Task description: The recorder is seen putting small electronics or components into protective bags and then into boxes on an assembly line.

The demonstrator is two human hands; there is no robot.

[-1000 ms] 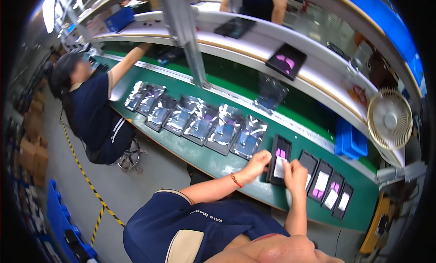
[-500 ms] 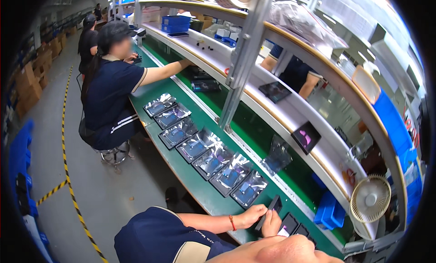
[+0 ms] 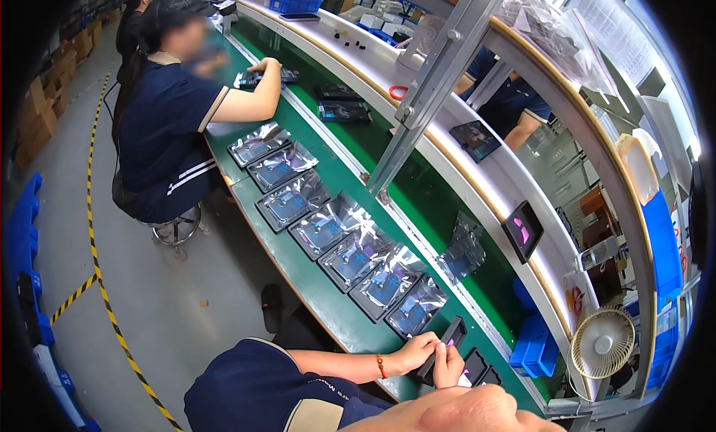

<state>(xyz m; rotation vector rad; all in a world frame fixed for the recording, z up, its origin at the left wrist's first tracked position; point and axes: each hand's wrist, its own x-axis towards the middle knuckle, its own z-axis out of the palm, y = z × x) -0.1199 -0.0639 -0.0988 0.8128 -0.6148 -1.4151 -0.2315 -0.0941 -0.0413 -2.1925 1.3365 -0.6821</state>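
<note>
At the near end of the green bench, my left hand [image 3: 416, 352] and my right hand [image 3: 449, 365] meet, fingers closed, at a shallow black tray [image 3: 454, 330]. The tray is tilted, and a bit of purple shows inside it. My fingers hide its middle, so any small part pinched there cannot be made out. Just right of my right hand lie more black trays [image 3: 474, 361], partly covered by my body. Beyond my left hand, a row of black trays with blue contents and shiny clear film [image 3: 415, 307] runs along the bench.
A co-worker [image 3: 168, 126] sits at the bench's far left, handling a dark item. A crumpled film bag [image 3: 464, 249] lies on the green strip beyond the metal rail. Further right stand a blue bin [image 3: 534, 348] and a small fan [image 3: 603, 342]. A metal post [image 3: 440, 81] carries the shelves.
The black tray between my hands has tipped so its inside shows more. The co-worker has drawn an arm back from under the shelf, now with a dark item in hand. The view has shifted slightly.
</note>
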